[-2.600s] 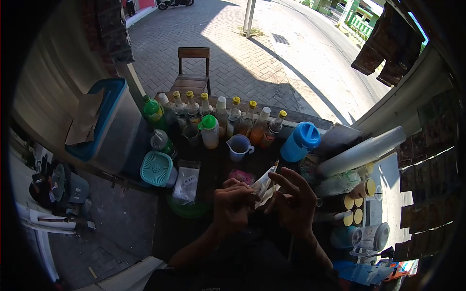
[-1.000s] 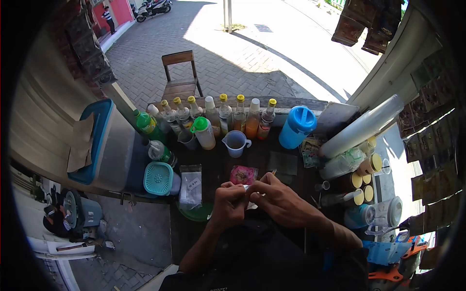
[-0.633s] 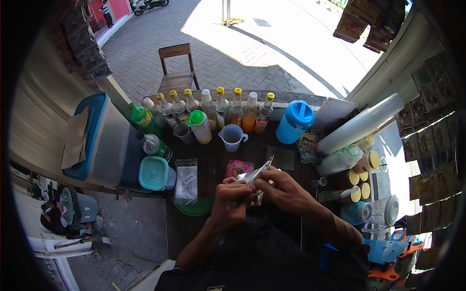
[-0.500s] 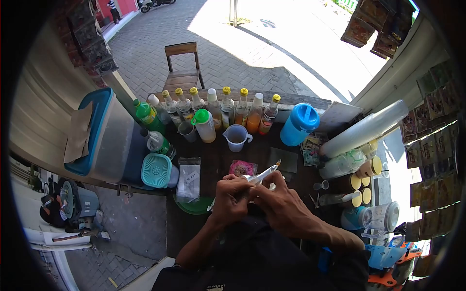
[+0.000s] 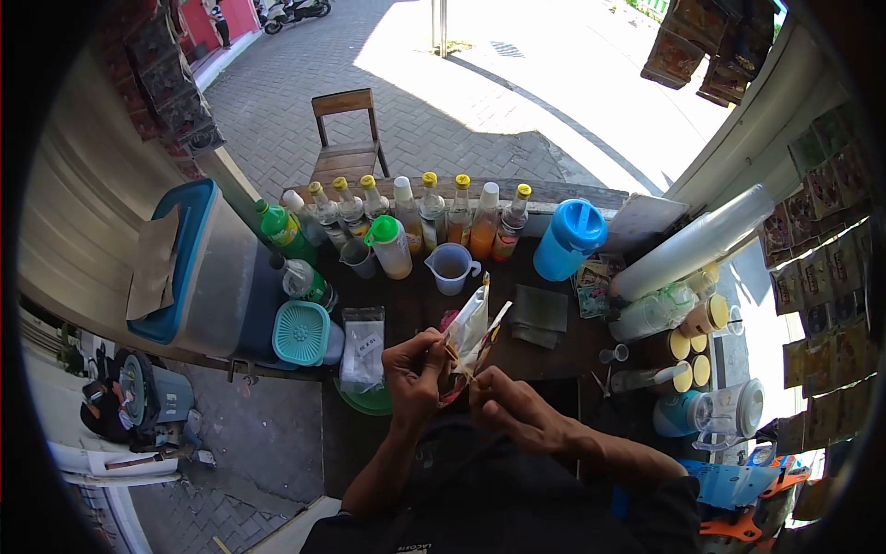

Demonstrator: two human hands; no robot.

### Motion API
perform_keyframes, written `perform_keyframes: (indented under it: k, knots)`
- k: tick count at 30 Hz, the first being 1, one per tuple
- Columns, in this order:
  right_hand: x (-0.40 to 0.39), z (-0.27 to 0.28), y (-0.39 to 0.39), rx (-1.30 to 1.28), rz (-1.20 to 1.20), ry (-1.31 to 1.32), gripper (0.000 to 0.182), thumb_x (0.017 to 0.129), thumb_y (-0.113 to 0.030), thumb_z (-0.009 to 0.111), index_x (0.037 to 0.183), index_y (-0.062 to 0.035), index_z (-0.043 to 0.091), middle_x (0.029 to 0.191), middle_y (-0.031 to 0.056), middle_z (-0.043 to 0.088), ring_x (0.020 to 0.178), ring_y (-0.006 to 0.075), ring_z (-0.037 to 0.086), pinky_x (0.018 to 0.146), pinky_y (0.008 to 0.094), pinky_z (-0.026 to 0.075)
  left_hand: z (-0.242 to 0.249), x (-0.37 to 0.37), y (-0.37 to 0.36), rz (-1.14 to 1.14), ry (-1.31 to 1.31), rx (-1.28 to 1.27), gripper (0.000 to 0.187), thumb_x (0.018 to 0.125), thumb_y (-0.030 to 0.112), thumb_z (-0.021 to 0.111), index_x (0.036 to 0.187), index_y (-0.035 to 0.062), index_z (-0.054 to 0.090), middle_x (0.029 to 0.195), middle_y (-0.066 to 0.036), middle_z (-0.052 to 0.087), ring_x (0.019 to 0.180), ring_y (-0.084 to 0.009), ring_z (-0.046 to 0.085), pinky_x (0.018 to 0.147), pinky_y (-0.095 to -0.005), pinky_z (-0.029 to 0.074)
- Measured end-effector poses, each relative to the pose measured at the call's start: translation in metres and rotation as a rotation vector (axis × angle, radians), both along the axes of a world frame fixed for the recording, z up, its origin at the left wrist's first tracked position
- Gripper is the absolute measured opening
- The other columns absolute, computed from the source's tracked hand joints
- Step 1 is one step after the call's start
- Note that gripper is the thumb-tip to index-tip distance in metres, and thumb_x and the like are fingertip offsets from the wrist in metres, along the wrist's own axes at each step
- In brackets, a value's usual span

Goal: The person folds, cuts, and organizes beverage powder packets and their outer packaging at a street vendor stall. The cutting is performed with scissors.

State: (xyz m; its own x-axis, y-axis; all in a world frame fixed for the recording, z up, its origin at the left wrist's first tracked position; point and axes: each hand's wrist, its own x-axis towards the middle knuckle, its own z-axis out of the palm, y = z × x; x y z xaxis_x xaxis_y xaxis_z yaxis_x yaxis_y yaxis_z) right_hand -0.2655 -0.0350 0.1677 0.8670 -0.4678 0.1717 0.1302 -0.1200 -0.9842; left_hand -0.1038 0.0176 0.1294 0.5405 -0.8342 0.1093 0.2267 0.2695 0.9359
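Note:
A silvery foil sachet [image 5: 472, 319] stands tilted upward between my hands, above the near part of the dark table. My left hand [image 5: 415, 369] is closed on its left side, thumb and fingers pinching the foil. My right hand [image 5: 512, 406] pinches a narrow strip [image 5: 496, 323] at the sachet's lower right; the strip splays away from the sachet at the top. Partly hidden behind the sachet lies a pink packet [image 5: 448, 319]. Just beyond stands a clear measuring jug [image 5: 450, 268].
Bottles with yellow and white caps [image 5: 431, 208] line the far edge. A blue pitcher [image 5: 570, 242] stands right of them, near stacked plastic cups [image 5: 692, 242]. Scissors [image 5: 603, 381] lie at right. On the left are a turquoise basket [image 5: 301, 332], plastic bags [image 5: 363, 351] and a large bin [image 5: 217, 268].
The sachet has swung from lying sideways to pointing upward, and a strip now splays from it. My right hand has dropped lower; my left has shifted slightly left.

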Motion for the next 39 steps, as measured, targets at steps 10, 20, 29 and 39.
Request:
perform_keyframes:
  k: [10, 20, 29, 39]
  knots:
    - [0.003, 0.037, -0.04, 0.254, 0.061, 0.336, 0.029, 0.099, -0.023, 0.05, 0.12, -0.003, 0.055, 0.085, 0.0027, 0.054, 0.076, 0.0137, 0.056, 0.065, 0.0265, 0.045, -0.003, 0.0, -0.004, -0.17, -0.604, -0.057, 0.008, 0.078, -0.008, 0.056, 0.079, -0.005, 0.064, 0.062, -0.006, 0.058, 0.061, -0.014, 0.055, 0.061, -0.0276, 0.041]
    - [-0.005, -0.007, -0.043, 0.814, 0.005, 0.323, 0.027, 0.101, -0.024, 0.045, 0.104, -0.0009, 0.059, 0.093, 0.0064, 0.048, 0.07, 0.0093, 0.044, 0.057, 0.0238, 0.037, -0.005, -0.001, -0.001, -0.168, -0.321, -0.161, 0.008, 0.078, -0.004, 0.059, 0.07, -0.0015, 0.062, 0.061, -0.005, 0.057, 0.061, -0.0119, 0.052, 0.066, -0.0281, 0.038]
    - [0.009, 0.024, 0.002, -0.523, -0.244, 0.39, 0.014, 0.087, -0.003, 0.058, 0.1, -0.0009, 0.053, 0.114, 0.0175, 0.037, 0.072, 0.0304, 0.062, 0.066, 0.0438, 0.055, -0.008, -0.007, -0.003, -0.099, -0.308, 0.094, 0.013, 0.083, -0.003, 0.056, 0.071, -0.0012, 0.062, 0.058, -0.002, 0.057, 0.054, -0.0091, 0.049, 0.056, -0.0255, 0.035]
    - [-0.003, -0.038, 0.03, -0.846, -0.048, 0.077, 0.021, 0.078, -0.01, 0.072, 0.087, -0.0018, 0.055, 0.1, 0.0131, 0.046, 0.105, 0.0273, 0.055, 0.07, 0.0351, 0.053, -0.032, -0.009, -0.003, 0.196, 0.201, 0.138, 0.02, 0.093, 0.002, 0.055, 0.078, -0.0056, 0.064, 0.068, -0.007, 0.061, 0.055, -0.0091, 0.052, 0.053, -0.0212, 0.04]
